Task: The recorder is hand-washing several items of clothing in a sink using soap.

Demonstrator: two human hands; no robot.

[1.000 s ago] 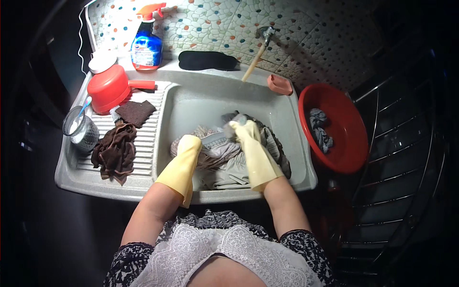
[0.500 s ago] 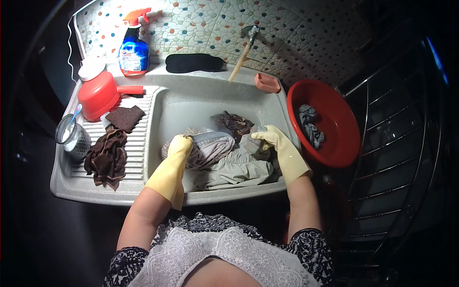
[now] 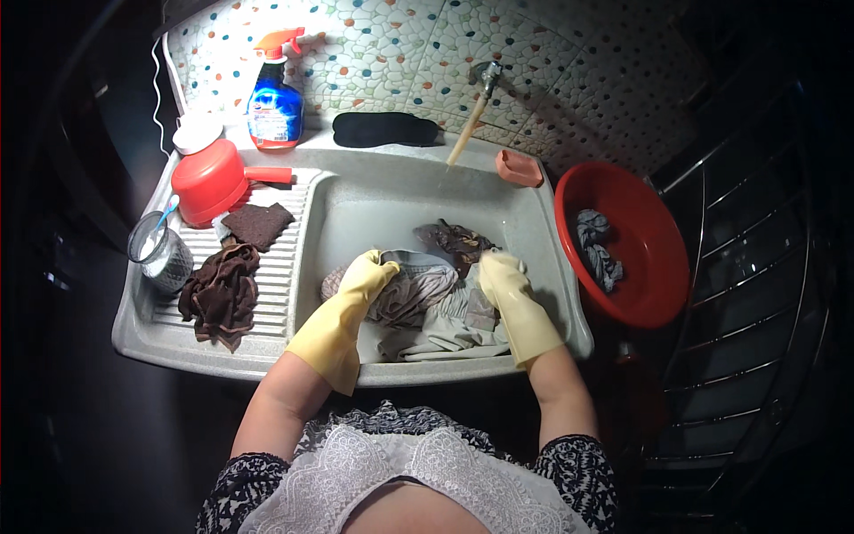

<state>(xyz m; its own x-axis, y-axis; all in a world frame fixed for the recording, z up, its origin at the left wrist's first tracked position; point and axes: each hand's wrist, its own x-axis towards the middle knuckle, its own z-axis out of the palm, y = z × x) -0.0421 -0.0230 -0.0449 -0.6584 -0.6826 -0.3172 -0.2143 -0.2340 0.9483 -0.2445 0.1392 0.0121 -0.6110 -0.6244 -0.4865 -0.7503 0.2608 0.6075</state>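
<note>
Now, left hand (image 3: pixel 367 274): pinching grey cloth (image 3: pixel 416 295) in the sink (image 3: pixel 378 194).
Right hand (image 3: pixel 501 269): curled over pale cloth (image 3: pixel 454 331); grip blurred, cannot tell.
Change: hands nearer together than before, apparently working the cloth between them.

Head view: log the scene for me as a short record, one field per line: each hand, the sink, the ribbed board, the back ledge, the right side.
Left hand: yellow-gloved, curled on grey cloth
Right hand: yellow-gloved, over pale cloth; blurred, grip unclear
Sink: both cloths, a dark cloth, water
Ribbed board: red dipper, crumpled brown cloth, brown pad, jar
Back ledge: spray bottle, black oval pad, pinkish soap dish
Right side: red tub, grey garment inside
</note>
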